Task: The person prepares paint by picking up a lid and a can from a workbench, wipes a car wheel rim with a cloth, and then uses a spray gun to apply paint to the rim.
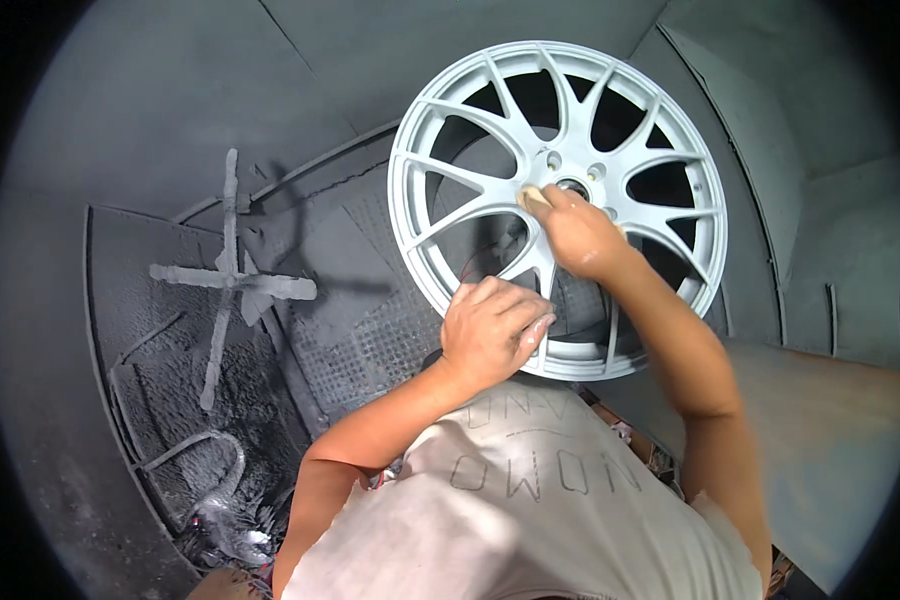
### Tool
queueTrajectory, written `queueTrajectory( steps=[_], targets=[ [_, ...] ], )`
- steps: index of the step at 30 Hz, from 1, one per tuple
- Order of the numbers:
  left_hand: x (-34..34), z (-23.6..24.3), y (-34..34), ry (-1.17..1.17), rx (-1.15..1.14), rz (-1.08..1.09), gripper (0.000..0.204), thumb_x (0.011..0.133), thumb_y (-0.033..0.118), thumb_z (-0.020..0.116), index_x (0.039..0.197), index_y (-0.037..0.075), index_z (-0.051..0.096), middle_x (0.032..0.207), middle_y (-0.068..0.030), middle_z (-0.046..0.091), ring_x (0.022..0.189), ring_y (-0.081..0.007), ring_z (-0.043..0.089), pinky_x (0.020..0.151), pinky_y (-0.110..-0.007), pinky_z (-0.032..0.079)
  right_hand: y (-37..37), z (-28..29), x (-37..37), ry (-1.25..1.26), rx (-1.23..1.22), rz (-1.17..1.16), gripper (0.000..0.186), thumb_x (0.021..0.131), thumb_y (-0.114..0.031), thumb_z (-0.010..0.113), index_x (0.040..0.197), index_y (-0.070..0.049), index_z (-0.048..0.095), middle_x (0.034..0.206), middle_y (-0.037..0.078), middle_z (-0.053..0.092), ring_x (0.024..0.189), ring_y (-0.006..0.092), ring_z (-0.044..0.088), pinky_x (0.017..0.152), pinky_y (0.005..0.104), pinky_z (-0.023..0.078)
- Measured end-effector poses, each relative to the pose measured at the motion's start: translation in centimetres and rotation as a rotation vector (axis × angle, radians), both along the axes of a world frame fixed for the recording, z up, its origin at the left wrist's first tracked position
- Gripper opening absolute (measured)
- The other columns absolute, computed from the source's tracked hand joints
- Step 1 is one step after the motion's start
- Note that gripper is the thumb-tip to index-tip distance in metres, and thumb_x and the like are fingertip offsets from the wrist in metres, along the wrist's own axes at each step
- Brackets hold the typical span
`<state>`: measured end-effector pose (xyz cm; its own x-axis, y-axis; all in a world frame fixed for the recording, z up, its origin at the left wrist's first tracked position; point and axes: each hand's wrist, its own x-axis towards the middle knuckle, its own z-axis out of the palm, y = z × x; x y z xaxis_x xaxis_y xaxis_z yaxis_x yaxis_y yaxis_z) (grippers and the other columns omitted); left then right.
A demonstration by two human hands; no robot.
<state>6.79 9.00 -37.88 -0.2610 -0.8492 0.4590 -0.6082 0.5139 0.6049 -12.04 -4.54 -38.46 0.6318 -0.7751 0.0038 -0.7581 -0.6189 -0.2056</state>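
Observation:
A white multi-spoke car wheel rim [567,125] faces me, with a dark hub hole and several bolt holes at its middle. My right hand [585,238] is closed on a small beige pad [533,199], pressed to the spokes just left of the hub. Part of the pad lies hidden under the fingers. At the near lower-left edge of the wheel, my left hand [495,328] curls its fingers over the rim. Whitish smears mark the fingers of both hands.
Left of the wheel stands a cross-shaped metal stand [230,280] with a rough grey coating. Behind it lies a perforated floor panel [355,335]. A bent hose or pipe [232,455] sits at lower left. Grey walls [200,80] enclose the space. A smooth panel [820,430] is at right.

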Motion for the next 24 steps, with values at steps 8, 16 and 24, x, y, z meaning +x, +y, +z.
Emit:
queueTrajectory(
  steps=[8, 16, 24],
  targets=[
    [-2.6, 0.4, 4.1, 0.409, 0.288, -0.569, 0.010, 0.084, 0.009, 0.077, 0.094, 0.008, 0.077, 0.095, -0.0054, 0.074, 0.088, -0.0247, 0.066, 0.079, -0.038, 0.052, 3.1, 2.1, 1.2, 0.026, 0.005, -0.022, 0.048, 0.088, 0.002, 0.055, 0.134, -0.005, 0.062, 0.113, 0.018, 0.062, 0.105, 0.0382, 0.066, 0.091, 0.0471, 0.055],
    [2.5, 0.6, 0.2, 0.328, -0.005, -0.328, 0.009, 0.083, 0.009, 0.080, 0.092, 0.006, 0.078, 0.093, -0.0085, 0.076, 0.083, -0.0257, 0.070, 0.074, -0.038, 0.053, 2.5, 1.8, 0.9, 0.112, -0.040, -0.025, 0.038, 0.086, 0.000, 0.057, 0.122, -0.001, 0.067, 0.115, 0.020, 0.063, 0.103, 0.0392, 0.066, 0.089, 0.0448, 0.058],
    [8.6, 1.3, -6.3, -0.020, -0.201, -0.037, 0.011, 0.081, 0.009, 0.079, 0.091, 0.006, 0.075, 0.091, -0.0071, 0.075, 0.081, -0.0270, 0.068, 0.075, -0.038, 0.051, 3.6, 2.7, 0.1, 0.146, 0.070, 0.000, 0.039, 0.090, -0.002, 0.055, 0.127, -0.001, 0.066, 0.126, 0.018, 0.060, 0.109, 0.0374, 0.065, 0.091, 0.0477, 0.057]
  ],
)
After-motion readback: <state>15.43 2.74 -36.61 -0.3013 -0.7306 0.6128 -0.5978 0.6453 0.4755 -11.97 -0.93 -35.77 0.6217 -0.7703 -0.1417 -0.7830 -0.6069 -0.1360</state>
